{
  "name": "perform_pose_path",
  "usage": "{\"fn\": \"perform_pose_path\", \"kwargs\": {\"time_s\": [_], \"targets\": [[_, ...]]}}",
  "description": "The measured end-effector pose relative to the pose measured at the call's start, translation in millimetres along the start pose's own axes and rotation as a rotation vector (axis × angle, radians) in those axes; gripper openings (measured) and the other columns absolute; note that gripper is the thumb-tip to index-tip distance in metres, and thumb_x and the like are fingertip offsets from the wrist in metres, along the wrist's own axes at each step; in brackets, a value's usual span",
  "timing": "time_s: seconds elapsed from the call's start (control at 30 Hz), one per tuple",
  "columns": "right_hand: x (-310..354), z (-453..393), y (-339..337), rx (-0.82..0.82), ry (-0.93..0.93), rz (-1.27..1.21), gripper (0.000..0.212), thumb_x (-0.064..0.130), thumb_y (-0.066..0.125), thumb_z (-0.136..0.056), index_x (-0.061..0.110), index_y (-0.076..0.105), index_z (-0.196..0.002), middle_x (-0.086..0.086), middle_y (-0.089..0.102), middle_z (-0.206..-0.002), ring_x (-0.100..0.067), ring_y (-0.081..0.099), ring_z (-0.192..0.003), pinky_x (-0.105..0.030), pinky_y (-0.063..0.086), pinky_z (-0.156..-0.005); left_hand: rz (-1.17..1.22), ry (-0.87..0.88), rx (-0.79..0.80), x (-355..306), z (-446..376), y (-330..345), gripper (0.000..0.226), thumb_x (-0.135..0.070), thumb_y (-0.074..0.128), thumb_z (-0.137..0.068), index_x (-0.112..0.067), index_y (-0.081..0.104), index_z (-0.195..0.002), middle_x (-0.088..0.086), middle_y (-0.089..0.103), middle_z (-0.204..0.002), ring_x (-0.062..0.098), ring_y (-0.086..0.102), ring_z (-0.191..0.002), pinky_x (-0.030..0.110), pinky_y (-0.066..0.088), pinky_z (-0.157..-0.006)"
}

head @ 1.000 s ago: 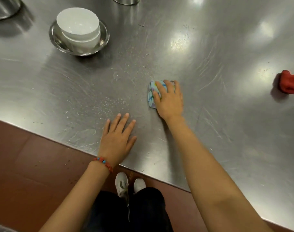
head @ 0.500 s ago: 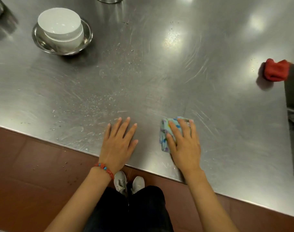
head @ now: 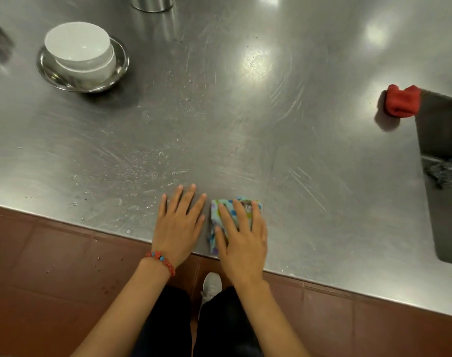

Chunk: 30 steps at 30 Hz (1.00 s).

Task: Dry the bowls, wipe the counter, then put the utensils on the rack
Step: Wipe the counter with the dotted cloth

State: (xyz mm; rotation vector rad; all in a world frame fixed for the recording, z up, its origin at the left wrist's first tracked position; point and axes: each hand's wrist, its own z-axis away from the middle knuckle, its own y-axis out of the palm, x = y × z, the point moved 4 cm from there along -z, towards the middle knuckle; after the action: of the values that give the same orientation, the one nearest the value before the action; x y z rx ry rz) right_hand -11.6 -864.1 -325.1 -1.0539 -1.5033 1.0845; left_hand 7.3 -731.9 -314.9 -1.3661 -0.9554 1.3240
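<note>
Bowls (head: 78, 48): two white bowls, nested and mouth up, in a steel dish (head: 119, 70) at far left of the counter.
Counter (head: 284, 140): steel, scratched; water droplets in a band from the dish toward the near edge.
Can (head: 152, 2): steel cylinder at the far edge, cut off by the frame.
Left hand (head: 179, 225): flat on the counter at the near edge, palm down, fingers straight and slightly spread, pointing far; it holds nothing. Red bead bracelet (head: 161, 261) on the wrist.
Cloth (head: 230, 222): folded, patterned blue, green and purple; just right of the left hand, at the near edge; long axis near to far. Dark patch at its far right corner bears marks too blurred to read.
Right hand (head: 243, 240): flat on the cloth, fingers straight, pressing it down.
Red rag (head: 402, 100): bunched, far right, touching the sink corner.
Sink (head: 444, 207): right edge; dark scourer (head: 446, 171) inside.
</note>
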Motion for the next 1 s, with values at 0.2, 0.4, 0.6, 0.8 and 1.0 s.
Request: {"fn": "perform_pose_path", "kwargs": {"time_s": [0.2,0.4,0.6,0.8,1.0], "targets": [[-49,22,-13,-0.021,0.166,0.034,0.044,0.040,0.037,-0.091,0.021,0.056,-0.126,-0.008,0.051,-0.138,-0.039,0.035,-0.132,-0.048,0.039,-0.102,0.013,0.061,-0.049,20,0,-8,0.042,-0.026,0.054,-0.079,-0.008,0.062,-0.116,0.018,0.060,-0.124,0.040,0.055,-0.114,0.062,0.042,-0.089],[-5,17,-16,-0.103,0.498,0.011,0.050,0.037,0.034,-0.089,0.009,0.062,-0.119,-0.017,0.052,-0.135,-0.047,0.038,-0.128,-0.057,0.039,-0.099,0.036,0.072,-0.060,79,6,-23,0.050,-0.033,0.036,-0.084,-0.009,0.059,-0.120,0.018,0.056,-0.129,0.042,0.051,-0.118,0.062,0.038,-0.093],[138,-8,24,-0.017,0.111,0.031,0.039,0.039,0.044,-0.088,0.027,0.059,-0.122,-0.003,0.057,-0.132,-0.038,0.043,-0.129,-0.046,0.041,-0.100,0.030,0.070,-0.031,138,11,-31,0.050,-0.034,0.034,-0.084,-0.008,0.060,-0.118,0.020,0.056,-0.129,0.042,0.051,-0.118,0.063,0.038,-0.092],[124,-65,35,0.040,0.064,-0.013,0.040,0.040,0.040,-0.093,0.022,0.056,-0.126,-0.008,0.053,-0.136,-0.038,0.038,-0.131,-0.047,0.039,-0.103,0.031,0.134,-0.035,161,11,-31,0.046,-0.023,0.071,-0.076,-0.008,0.061,-0.118,0.020,0.057,-0.127,0.043,0.053,-0.115,0.064,0.040,-0.090],[121,-118,41,0.064,0.288,-0.031,0.043,0.040,0.036,-0.097,0.026,0.042,-0.137,-0.004,0.036,-0.148,-0.032,0.016,-0.141,-0.042,0.021,-0.111,0.141,0.099,-0.010,172,12,-36,0.048,-0.022,0.062,-0.085,-0.012,0.050,-0.130,0.016,0.043,-0.141,0.040,0.036,-0.131,0.058,0.024,-0.106]]}}
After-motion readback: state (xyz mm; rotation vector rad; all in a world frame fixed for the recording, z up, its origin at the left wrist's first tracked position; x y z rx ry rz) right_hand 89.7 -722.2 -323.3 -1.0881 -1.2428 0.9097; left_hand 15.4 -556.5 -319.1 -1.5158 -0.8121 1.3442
